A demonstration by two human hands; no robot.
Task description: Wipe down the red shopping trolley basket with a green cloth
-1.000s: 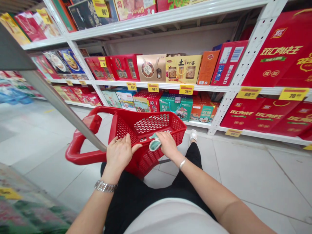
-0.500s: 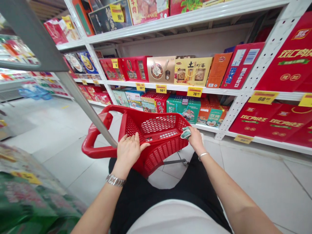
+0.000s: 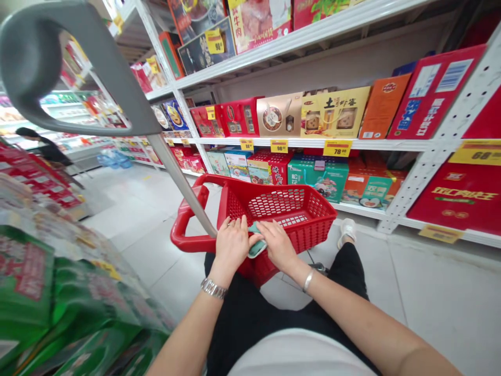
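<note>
A red plastic shopping basket [image 3: 309,219] on wheels stands in front of me on the floor, its grey pull handle [image 3: 78,68] rising up to the upper left. My left hand [image 3: 232,244] rests on the basket's near rim, fingers laid over it. My right hand [image 3: 278,244] presses a teal cloth [image 3: 256,245] against the same rim, right beside my left hand. The basket looks empty inside.
White shelving [image 3: 305,142] with red, gold and green gift boxes and yellow price tags [image 3: 337,148] runs along the right. Green and red packaged goods [image 3: 58,292] crowd the left foreground. A pale tiled aisle [image 3: 133,219] stretches back left, where a person [image 3: 43,146] stands far off.
My right hand slid the cloth from the basket's right corner back along the near rim to beside my left hand. The view swung right and the pull handle now looms larger.
</note>
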